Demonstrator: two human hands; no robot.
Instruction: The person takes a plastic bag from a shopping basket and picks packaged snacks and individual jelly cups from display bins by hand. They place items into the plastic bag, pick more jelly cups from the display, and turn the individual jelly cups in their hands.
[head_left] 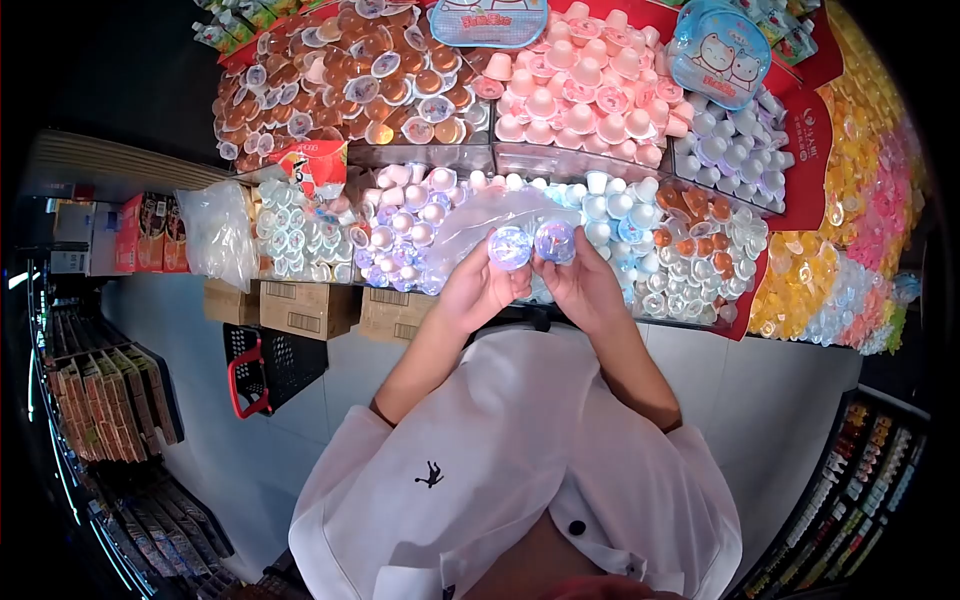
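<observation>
Side by side over the front of the display, two small round cups with shiny, bluish-purple lids are held up. My left hand (480,285) has its fingers around the left cup (510,248), and my right hand (587,285) grips the right cup (555,242). The lids face up toward the camera and nearly touch. Behind and left of them lies a clear plastic bag (465,225) over purple and white jelly cups (402,225). Pale blue cups (612,215) are to the right of my right hand.
Brown cups (350,75) and pink cups (590,80) fill the rear bins. Yellow packs (790,285) lie at the right. A clear bag (222,230) hangs at the left edge, above cardboard boxes (305,308) and a black basket with a red handle (262,375).
</observation>
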